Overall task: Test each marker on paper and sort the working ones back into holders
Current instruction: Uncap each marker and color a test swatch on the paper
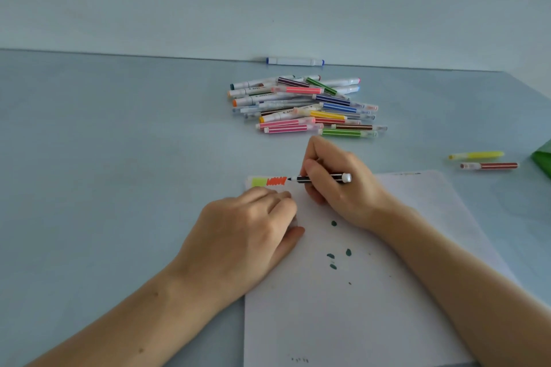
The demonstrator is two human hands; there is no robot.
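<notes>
My right hand [337, 185] grips a black striped marker [323, 178], uncapped, its tip at the top left corner of the white paper [357, 307]. That tip sits just right of a light green patch [258, 181] and an orange scribble [276, 181]. My left hand [250, 232] rests on the paper's left edge with its fingers curled; whether it holds a cap is hidden. A pile of several coloured markers [307, 107] lies beyond the paper.
A yellow marker [476, 155] and a red-brown marker [489, 166] lie to the right. A green object [542, 158] shows at the right edge. A white marker with blue ends [295, 61] lies against the wall. Dark green blots [334, 259] mark the paper's middle.
</notes>
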